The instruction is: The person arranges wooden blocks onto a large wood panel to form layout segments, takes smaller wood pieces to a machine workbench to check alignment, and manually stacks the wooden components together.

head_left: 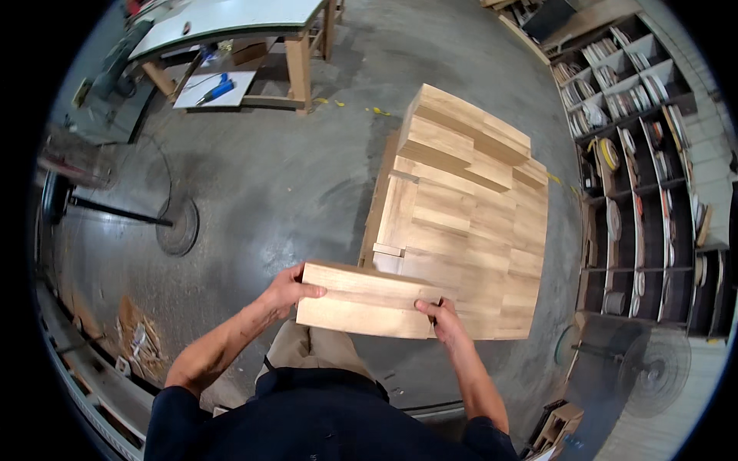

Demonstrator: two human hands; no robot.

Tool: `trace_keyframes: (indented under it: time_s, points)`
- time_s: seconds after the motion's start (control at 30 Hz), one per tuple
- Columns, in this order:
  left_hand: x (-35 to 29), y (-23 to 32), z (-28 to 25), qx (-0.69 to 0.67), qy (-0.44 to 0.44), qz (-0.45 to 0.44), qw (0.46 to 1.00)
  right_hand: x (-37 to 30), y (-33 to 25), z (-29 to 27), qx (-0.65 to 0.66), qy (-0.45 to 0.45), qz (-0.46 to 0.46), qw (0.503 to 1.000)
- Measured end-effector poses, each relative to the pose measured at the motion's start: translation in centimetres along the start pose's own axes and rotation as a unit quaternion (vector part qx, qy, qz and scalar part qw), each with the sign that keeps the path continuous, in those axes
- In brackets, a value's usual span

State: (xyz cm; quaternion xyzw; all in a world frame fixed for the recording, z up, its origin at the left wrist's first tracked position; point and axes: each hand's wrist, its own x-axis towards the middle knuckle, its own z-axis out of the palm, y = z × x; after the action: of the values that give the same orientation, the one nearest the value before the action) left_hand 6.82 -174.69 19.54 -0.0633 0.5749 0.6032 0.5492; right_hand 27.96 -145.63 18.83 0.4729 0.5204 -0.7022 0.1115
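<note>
A long, pale wooden block (363, 298), perhaps boards held together, is level in front of my waist. My left hand (287, 290) grips its left end, with the thumb on the near face and the fingers mostly hidden behind. At the right end, my right hand (443, 316) is closed on it, thumb on the face; a small dark spot beside the fingers is too small to make out. Just beyond the block is a large stack of similar wooden pieces (480, 223), laid side by side, with a higher row at its far end. The block hides part of the stack's near left corner.
A white-topped workbench (231, 17) stands far left, with a blue tool (216, 93) on its lower shelf. A floor fan's round base (178, 224) is at left. Shelving with rolls (632, 165) lines the right, another fan (653, 370) below it. Wood scraps (141, 338) lie lower left.
</note>
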Motion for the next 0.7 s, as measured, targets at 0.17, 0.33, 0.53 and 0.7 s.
trace_keyframes:
  time_s: [0.17, 0.33, 0.53, 0.7]
  points:
    - [7.7, 7.2, 0.4, 0.053, -0.035, 0.031, 0.998, 5.8, -5.0, -1.9, 0.047, 0.029, -0.051, 0.997]
    - [17.6, 14.7, 2.7, 0.055, -0.054, 0.053, 0.996, 12.5, -13.3, -2.7, 0.106, 0.077, -0.118, 0.984]
    - [32.5, 21.7, 5.8, 0.039, -0.059, 0.001, 0.997, 24.9, -21.1, -8.8, 0.096, 0.117, -0.099, 0.984]
    - [45.2, 25.4, 8.4, 0.002, -0.063, -0.031, 0.998, 35.8, -24.3, -14.3, 0.104, 0.119, -0.101, 0.982]
